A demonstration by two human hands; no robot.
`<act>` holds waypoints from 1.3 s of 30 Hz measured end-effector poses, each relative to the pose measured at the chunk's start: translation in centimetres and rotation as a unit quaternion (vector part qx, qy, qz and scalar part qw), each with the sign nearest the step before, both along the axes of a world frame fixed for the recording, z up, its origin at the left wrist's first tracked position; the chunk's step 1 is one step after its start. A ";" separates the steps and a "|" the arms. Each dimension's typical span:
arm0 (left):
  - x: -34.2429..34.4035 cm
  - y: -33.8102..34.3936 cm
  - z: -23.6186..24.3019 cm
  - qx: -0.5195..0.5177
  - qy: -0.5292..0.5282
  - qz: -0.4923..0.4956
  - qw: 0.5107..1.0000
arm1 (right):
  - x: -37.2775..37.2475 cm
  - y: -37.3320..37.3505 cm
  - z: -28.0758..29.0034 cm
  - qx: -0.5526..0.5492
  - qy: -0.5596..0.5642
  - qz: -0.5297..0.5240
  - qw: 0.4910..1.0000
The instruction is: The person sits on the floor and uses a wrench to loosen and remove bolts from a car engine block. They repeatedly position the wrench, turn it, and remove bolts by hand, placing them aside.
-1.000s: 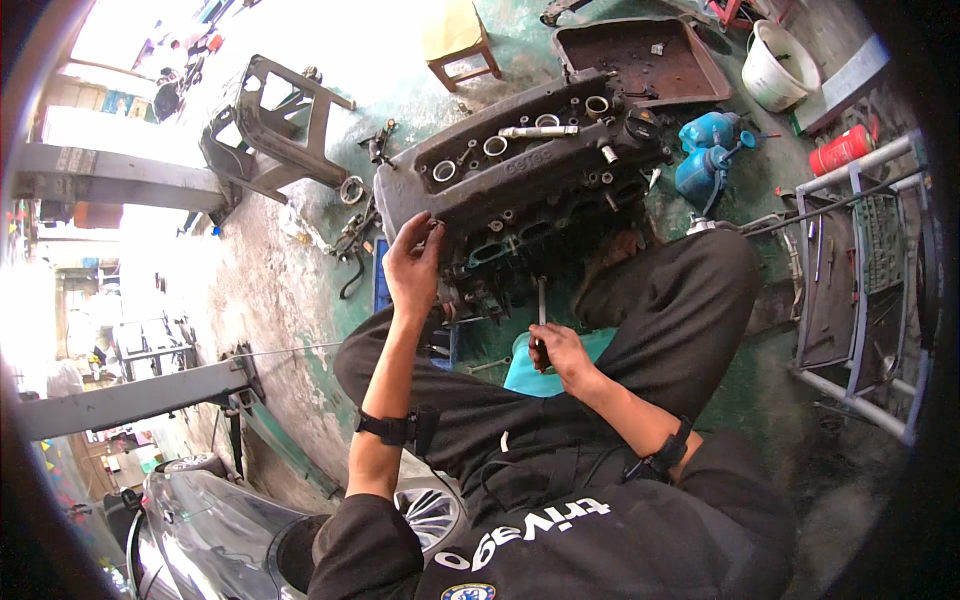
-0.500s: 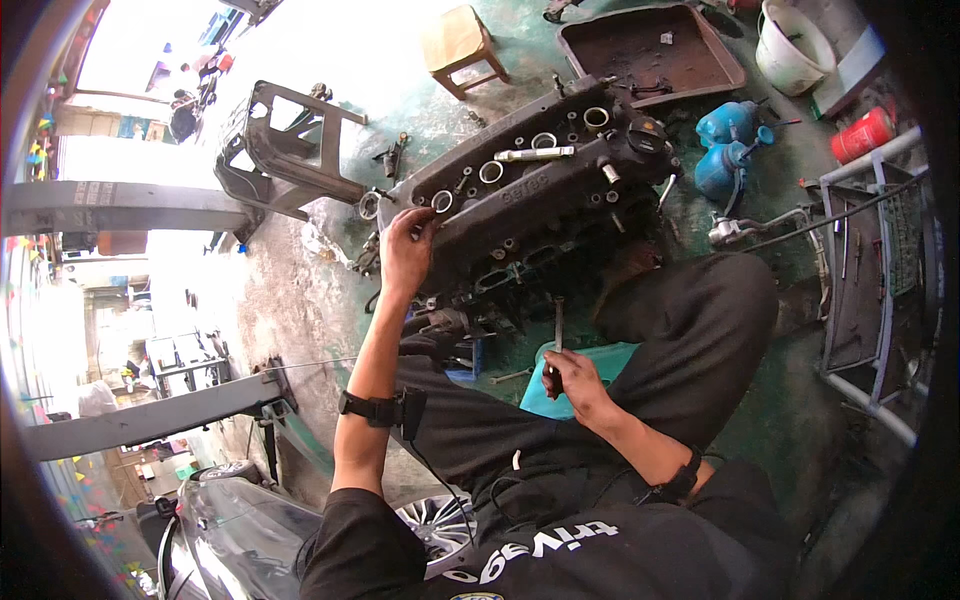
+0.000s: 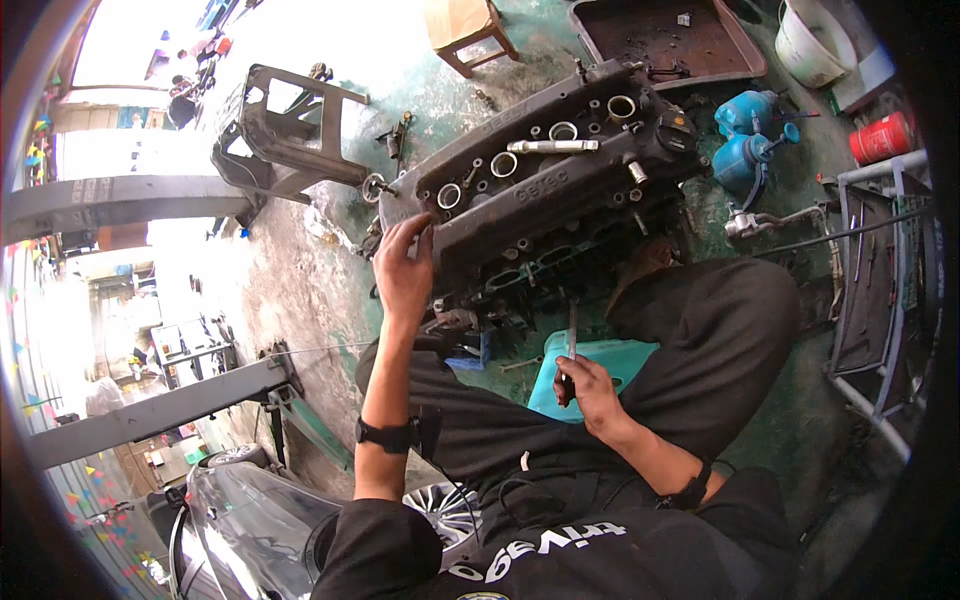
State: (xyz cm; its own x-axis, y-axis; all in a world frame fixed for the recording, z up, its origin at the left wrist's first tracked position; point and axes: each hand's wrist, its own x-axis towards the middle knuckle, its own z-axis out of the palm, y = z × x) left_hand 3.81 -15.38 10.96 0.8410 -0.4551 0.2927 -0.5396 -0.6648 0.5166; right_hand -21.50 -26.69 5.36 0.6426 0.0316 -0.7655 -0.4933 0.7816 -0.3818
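Note:
A black engine valve cover [image 3: 540,195] sits on an engine cylinder head [image 3: 530,270] in front of me, slanting up to the right. My left hand [image 3: 405,258] is at the cover's near left edge, fingertips bent together against it; whatever they may pinch is hidden. Close to those fingers lies a round ringed hole [image 3: 449,196]. My right hand [image 3: 590,395] is closed round a slim metal tool [image 3: 572,330], held upright over a turquoise plastic stool [image 3: 625,362] between my legs. The tool's grip end is mostly covered by my fingers. Across the cover rests a silver metal bar [image 3: 553,146].
Beyond the engine stand a dark plastic stool [image 3: 290,130], a wooden stool [image 3: 465,35] and a dirty brown tray [image 3: 670,40]. To the right are blue spray bottles [image 3: 742,160], a white bucket [image 3: 812,45], a red canister [image 3: 880,138] and a metal rack [image 3: 860,290].
The whole view has shifted slightly. My left fingertips have drawn back a little from the ringed hole to the cover's edge. My right hand keeps hold of the metal tool.

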 end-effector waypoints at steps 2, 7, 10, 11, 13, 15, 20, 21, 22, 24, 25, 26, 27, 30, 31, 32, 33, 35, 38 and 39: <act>-1.9 1.7 0.3 -0.026 0.033 0.054 0.998 | 0.0 0.0 -0.1 -0.008 -0.004 0.009 1.000; -6.1 7.6 -0.5 -0.293 0.345 0.257 0.854 | 0.0 0.4 -0.1 -0.024 -0.002 0.023 0.999; -7.2 10.1 -2.6 -0.277 0.347 0.296 0.846 | 0.0 0.9 -0.1 -0.047 0.003 0.031 0.998; -7.4 10.7 -3.5 -0.261 0.367 0.291 0.844 | 0.0 1.1 -0.2 -0.057 0.003 0.042 0.998; -7.6 11.6 -5.1 -0.281 0.425 0.239 0.827 | 0.0 1.4 -0.6 -0.071 0.010 0.058 0.996; -7.6 11.9 -6.8 -0.343 0.485 0.209 0.777 | -0.1 1.7 -1.2 -0.099 0.018 0.084 0.991; -7.3 12.4 -9.0 -0.398 0.477 0.187 0.761 | -0.4 2.2 -3.5 -0.126 0.060 0.086 0.986; -7.2 12.4 -9.3 -0.401 0.475 0.186 0.761 | -0.5 2.1 -3.9 -0.121 0.069 0.085 0.987; -7.0 12.5 -9.5 -0.423 0.481 0.172 0.748 | -0.7 2.0 -4.2 -0.117 0.078 0.082 0.987; -6.6 12.8 -9.9 -0.445 0.495 0.139 0.733 | -1.0 1.9 -4.5 -0.127 0.109 0.074 0.983; -6.1 13.1 -10.0 -0.445 0.504 0.128 0.729 | -1.1 1.9 -4.5 -0.137 0.109 0.075 0.982; -5.9 13.5 -10.1 -0.455 0.522 0.114 0.712 | -1.3 1.9 -4.3 -0.157 0.097 0.092 0.978; -5.6 13.9 -10.2 -0.461 0.548 0.110 0.689 | -1.4 2.0 -4.0 -0.189 0.105 0.109 0.970; -4.4 15.3 -10.1 -0.416 0.540 0.085 0.726 | -1.7 2.3 -2.3 -0.280 0.066 0.183 0.940; -4.0 15.8 -10.2 -0.421 0.539 0.069 0.726 | -1.7 2.4 -1.5 -0.288 0.046 0.215 0.932; -3.8 16.1 -10.2 -0.458 0.542 0.064 0.701 | -1.6 2.6 -0.7 -0.316 0.039 0.227 0.920; -3.8 16.4 -10.4 -0.457 0.555 0.056 0.692 | -1.3 2.8 0.1 -0.341 0.028 0.240 0.909; -3.5 16.3 -10.8 -0.506 0.540 0.059 0.670 | -0.6 3.0 1.5 -0.372 0.022 0.263 0.890; -2.9 16.4 -11.8 -0.551 0.527 0.061 0.644 | 1.1 3.2 3.8 -0.388 0.017 0.285 0.876; -2.6 16.5 -12.1 -0.569 0.511 0.081 0.639 | 1.9 3.3 4.4 -0.419 0.029 0.294 0.859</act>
State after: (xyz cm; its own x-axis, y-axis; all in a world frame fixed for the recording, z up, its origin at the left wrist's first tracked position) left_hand 1.21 1.08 -1.10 0.8666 -0.3196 -0.3832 0.4948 0.4505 0.7431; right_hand -19.62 -23.39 9.77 0.6640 -0.2400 -0.7081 -0.7458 -0.1448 -0.6502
